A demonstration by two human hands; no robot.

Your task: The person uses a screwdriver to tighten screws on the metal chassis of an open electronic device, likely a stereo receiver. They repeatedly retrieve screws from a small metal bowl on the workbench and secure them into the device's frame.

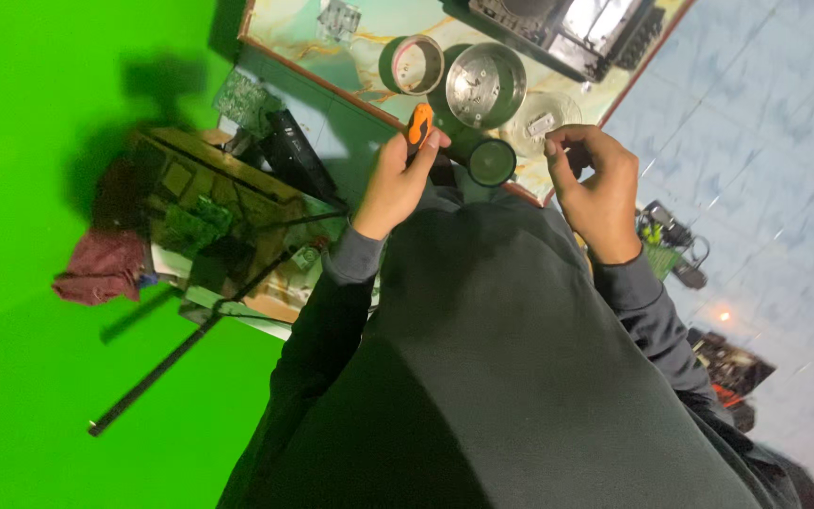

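Clearly a dismantling or repair job is under way, and judging by what lies about, it sits somewhere in the middle. The left hand (398,179) is closed around the orange-and-black handle of a screwdriver (418,124), thumb on top, holding it just above the near edge of the counter (284,28). The right hand (597,184) is curled with its fingertips pinched together; something small may be between them, but I cannot tell what, or whether anything is there at all. Between the two hands, at the counter's edge, is a dark round piece with a green face (492,162). Further in lie a shiny metal bowl-shaped housing (485,85) with holes in its floor, a pale ring (414,64) and a clear round cover (541,123), all set apart from one another, which suggests several parts are already off. A dark appliance body (567,24) sits at the far side. Nothing shows any part being put back, so reassembly appears to remain. Off to the left are circuit boards (242,99) on a cluttered shelf, and a maroon cloth (101,269).
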